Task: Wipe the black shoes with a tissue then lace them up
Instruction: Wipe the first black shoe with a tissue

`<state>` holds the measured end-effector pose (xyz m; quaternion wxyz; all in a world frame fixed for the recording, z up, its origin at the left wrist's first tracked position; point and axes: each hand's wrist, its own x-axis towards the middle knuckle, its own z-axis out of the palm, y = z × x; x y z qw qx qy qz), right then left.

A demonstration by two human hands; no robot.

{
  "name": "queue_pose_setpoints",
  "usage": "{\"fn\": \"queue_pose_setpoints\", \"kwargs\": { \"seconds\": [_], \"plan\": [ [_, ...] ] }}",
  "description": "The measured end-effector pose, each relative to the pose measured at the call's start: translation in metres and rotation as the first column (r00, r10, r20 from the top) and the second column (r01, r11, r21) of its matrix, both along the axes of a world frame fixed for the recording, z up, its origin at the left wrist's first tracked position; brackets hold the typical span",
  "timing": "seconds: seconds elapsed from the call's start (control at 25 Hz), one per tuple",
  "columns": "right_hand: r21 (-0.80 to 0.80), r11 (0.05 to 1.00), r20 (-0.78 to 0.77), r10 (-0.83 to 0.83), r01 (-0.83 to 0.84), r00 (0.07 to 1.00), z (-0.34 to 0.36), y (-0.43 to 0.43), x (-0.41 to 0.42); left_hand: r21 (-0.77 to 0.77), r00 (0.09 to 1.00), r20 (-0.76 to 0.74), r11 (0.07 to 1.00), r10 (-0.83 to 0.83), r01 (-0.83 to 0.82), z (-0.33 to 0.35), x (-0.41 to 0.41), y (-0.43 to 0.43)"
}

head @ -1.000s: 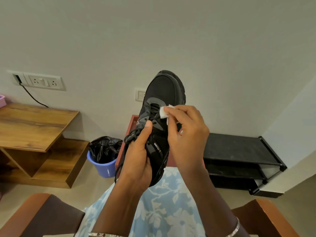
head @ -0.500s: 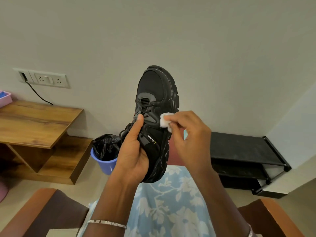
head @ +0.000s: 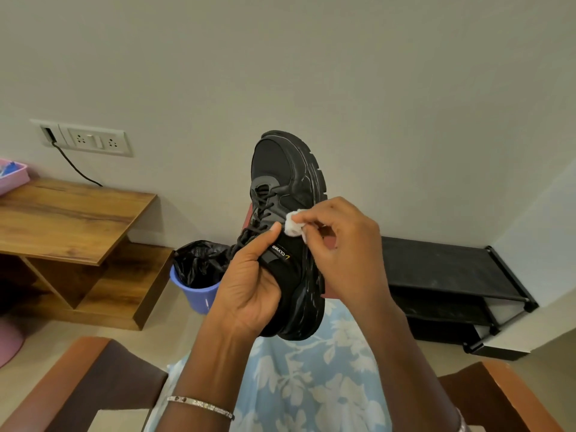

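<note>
Black shoe [head: 290, 188]: held up at frame centre before the pale wall, toe toward the top, sole edge facing right.
Left hand [head: 249, 291]: fingers clamped round the shoe's heel end from the left; the thumb lies along the side panel, its tip just beside the tissue.
Right hand [head: 346, 244]: fingers [head: 314, 215] pinched together on a wadded white tissue [head: 293, 226], which is pressed to the shoe's side, right of the laces.
Laces [head: 261, 210]: dark, threaded over the tongue, loose ends trailing toward the lower left.
Left of frame: wooden desk [head: 71, 219] carrying a pink tray [head: 12, 176]; socket panel [head: 90, 140] above it with a black cable [head: 74, 166].
Behind the shoe: blue bin [head: 196, 294] with a black liner on the floor, partly hidden by the left hand.
Right of frame: low black shoe rack [head: 436, 266], its near end hidden by the right hand.
Bottom of frame: blue floral garment [head: 311, 385]; bracelet [head: 199, 405] on the left wrist.
</note>
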<state>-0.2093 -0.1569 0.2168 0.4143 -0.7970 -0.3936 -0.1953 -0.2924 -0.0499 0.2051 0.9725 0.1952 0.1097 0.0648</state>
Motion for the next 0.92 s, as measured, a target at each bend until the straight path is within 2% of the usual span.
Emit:
{"fn": "queue_pose_setpoints", "kwargs": {
  "seconds": [0.12,0.2,0.28,0.36,0.52,0.56,0.68,0.8,0.92],
  "plan": [
    [-0.084,0.967,-0.333,0.199,-0.239,0.922,0.004,-0.023,-0.017,-0.027,1.000,0.005,0.999,0.024,-0.024,-0.001,0.001,0.007],
    [-0.093,0.943,-0.448,0.247,-0.320,0.859,0.007,-0.033,-0.021,-0.068,0.999,0.027,0.997,0.037,-0.035,-0.004,0.005,0.010],
    [-0.078,0.956,-0.433,0.224,-0.284,0.873,0.009,-0.032,-0.016,-0.095,0.999,0.024,0.995,0.030,-0.027,-0.009,0.008,0.007],
    [0.004,0.978,-0.370,0.194,-0.207,0.909,0.007,-0.023,-0.020,-0.087,0.999,0.032,0.996,-0.012,0.015,-0.013,0.007,0.004],
    [-0.013,0.992,-0.095,0.126,-0.128,0.987,-0.005,0.002,-0.041,-0.090,0.993,0.078,0.991,-0.087,0.094,-0.020,0.008,0.006],
    [-0.017,0.993,-0.079,0.117,-0.119,0.990,-0.006,0.002,-0.042,-0.092,0.990,0.098,0.990,-0.098,0.107,-0.021,0.008,0.007],
    [-0.054,0.988,-0.230,0.128,-0.144,0.965,-0.004,-0.015,-0.035,-0.062,0.988,0.111,0.992,-0.104,0.111,-0.019,0.006,0.006],
    [-0.102,0.977,-0.406,0.131,-0.187,0.905,-0.003,-0.034,-0.034,-0.096,0.995,0.096,0.995,0.028,-0.018,-0.024,0.006,0.012],
    [-0.026,0.992,-0.368,0.108,-0.126,0.924,-0.009,-0.028,-0.029,-0.067,0.993,0.113,0.997,0.033,-0.025,-0.022,0.007,0.012]
  ]
}}
